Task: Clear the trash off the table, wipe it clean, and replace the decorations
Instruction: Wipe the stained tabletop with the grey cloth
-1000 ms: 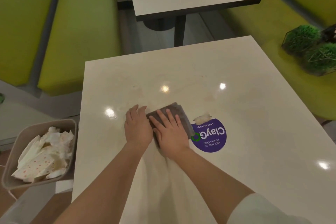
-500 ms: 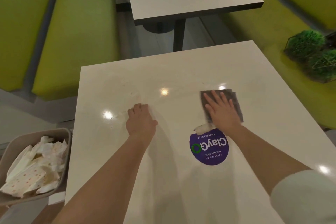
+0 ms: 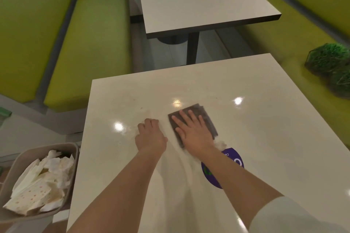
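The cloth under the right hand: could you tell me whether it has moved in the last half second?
Yes. The cloth slid left with the right hand, from above the purple sticker towards the left hand.

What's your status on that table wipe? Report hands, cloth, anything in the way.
Right hand flat on the grey cloth, mid-table. Left hand resting beside it, fingers curled, holding nothing. Small white scrap by the purple sticker. Decorations on the bench.
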